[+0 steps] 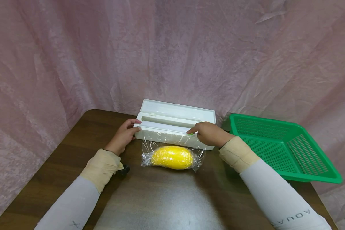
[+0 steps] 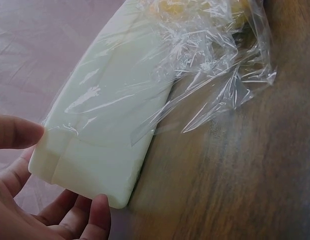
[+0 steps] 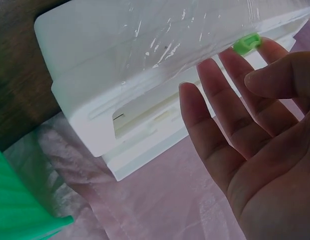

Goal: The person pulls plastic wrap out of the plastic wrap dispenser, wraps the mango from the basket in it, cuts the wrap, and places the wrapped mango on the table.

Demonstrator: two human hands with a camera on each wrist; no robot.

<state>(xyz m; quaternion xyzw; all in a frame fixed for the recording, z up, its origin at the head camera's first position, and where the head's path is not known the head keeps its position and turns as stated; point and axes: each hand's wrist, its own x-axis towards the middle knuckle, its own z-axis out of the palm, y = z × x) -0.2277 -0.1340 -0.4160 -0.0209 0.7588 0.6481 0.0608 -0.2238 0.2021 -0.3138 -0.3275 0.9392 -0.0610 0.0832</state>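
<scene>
A white cling film dispenser (image 1: 161, 135) lies across the table with its lid (image 1: 178, 110) raised at the back. My left hand (image 1: 123, 135) holds its left end, thumb at the top edge and fingers about the end in the left wrist view. My right hand (image 1: 211, 133) touches the small green slide cutter (image 3: 247, 44) on the dispenser's edge with its fingertips; the thumb stands apart from it. Clear film (image 2: 195, 65) runs from the dispenser over its front. Before it lies a yellow oblong fruit-like thing (image 1: 172, 157) wrapped in film, twisted at both ends.
To the right stands a green plastic basket (image 1: 290, 175) with slotted walls, near my right forearm. A small dark object (image 1: 123, 169) lies beside my left wrist. Behind the brown wooden table (image 1: 161, 198) hangs a pink curtain (image 1: 172, 57).
</scene>
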